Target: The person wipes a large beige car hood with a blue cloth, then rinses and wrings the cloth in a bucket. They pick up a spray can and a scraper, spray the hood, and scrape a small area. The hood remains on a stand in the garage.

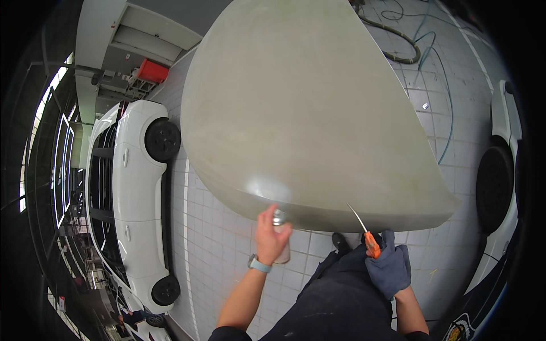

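Note:
Before me lies a large curved car body panel, apparently a bonnet [294, 111], with a dull beige-grey surface. My bare left hand [271, 236], with a watch on its wrist, grips an aerosol spray can [283, 251] by the panel's near edge. The index finger is at the can's top. Just beyond it a whitish shiny patch [268, 187] shows on the panel. My right hand [388, 264] wears a grey work glove and holds an orange-handled tool [372, 245]. Its thin, slightly bent metal shaft points up towards the panel's edge; whether the tip touches cannot be told.
A white car [140, 204] stands to the left on the tiled floor [213, 255]. Another vehicle's wheel [495, 183] is at the right. A dark hose [401, 36] and a blue hose [450, 98] lie beyond the panel. A red box [152, 70] stands at the back left.

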`<state>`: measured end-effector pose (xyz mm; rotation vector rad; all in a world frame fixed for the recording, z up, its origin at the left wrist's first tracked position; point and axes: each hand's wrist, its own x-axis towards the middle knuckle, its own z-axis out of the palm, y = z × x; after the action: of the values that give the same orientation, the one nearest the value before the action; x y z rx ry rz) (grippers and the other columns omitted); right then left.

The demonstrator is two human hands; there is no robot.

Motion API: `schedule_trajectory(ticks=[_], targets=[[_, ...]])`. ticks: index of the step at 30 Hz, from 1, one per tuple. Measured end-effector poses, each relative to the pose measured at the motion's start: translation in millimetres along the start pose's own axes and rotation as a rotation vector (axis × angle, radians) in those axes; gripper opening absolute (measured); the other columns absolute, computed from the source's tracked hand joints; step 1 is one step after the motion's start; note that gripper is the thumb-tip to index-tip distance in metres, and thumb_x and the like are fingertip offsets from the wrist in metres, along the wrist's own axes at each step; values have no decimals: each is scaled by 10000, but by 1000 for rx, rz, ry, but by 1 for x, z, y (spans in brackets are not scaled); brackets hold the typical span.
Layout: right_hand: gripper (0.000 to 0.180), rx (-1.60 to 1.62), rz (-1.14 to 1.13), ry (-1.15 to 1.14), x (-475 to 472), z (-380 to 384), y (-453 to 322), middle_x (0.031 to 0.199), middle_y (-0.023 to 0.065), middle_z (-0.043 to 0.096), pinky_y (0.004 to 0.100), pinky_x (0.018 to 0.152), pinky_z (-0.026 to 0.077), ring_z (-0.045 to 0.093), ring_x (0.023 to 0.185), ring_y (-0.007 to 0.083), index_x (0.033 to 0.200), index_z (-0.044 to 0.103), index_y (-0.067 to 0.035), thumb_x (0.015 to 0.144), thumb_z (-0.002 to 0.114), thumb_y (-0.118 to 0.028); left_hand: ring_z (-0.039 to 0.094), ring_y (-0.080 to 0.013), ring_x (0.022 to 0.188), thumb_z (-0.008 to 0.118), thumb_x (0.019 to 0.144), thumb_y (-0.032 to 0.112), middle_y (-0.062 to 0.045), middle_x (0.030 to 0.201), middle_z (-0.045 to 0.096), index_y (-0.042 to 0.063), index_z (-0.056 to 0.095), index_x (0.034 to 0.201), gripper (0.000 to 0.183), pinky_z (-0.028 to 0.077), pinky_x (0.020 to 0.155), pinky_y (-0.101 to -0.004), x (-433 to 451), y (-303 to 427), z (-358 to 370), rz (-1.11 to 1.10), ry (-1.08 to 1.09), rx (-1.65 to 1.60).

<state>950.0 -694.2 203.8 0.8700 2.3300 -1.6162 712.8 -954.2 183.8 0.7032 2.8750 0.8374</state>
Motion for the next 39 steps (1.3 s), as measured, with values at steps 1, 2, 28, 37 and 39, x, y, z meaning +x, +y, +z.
schedule_trajectory(ticks=[1,2,28,37,39], targets=[[538,-1,3,2,-1,0,0,1060,132,671,441,731,519,694,878,363,1385,527,-99,875,683,-164,604,-391,1072,784,790,169,-192,1216,588,68,532,1418,684,509,953,-439,-6,5,5,46,-52,-44],[534,-3,7,3,-2,1,0,1054,133,671,442,732,516,692,875,364,1379,527,-96,874,683,-167,600,-388,1085,785,789,167,-195,1223,587,67,533,1417,683,509,956,-435,-11,7,9,33,-76,-61],[399,47,38,169,-75,46,-13,1042,174,717,407,860,546,702,969,367,1235,587,-2,870,643,-154,671,-354,963,785,784,228,-171,1211,593,164,564,1415,671,571,790,-437,-18,-24,6,225,24,-184],[272,-21,-12,242,-118,74,-13,1008,171,719,396,873,547,704,955,363,1119,648,-15,897,631,-171,575,-426,1069,728,826,210,-242,1181,570,70,449,1493,737,487,941,-482,34,-96,-50,-215,367,-125],[317,-27,5,256,-125,71,-11,1028,178,722,419,859,553,701,948,380,1145,628,10,879,647,-162,571,-422,1083,723,835,201,-248,1195,562,43,413,1512,761,485,944,-478,28,-91,-55,-271,388,-127]])
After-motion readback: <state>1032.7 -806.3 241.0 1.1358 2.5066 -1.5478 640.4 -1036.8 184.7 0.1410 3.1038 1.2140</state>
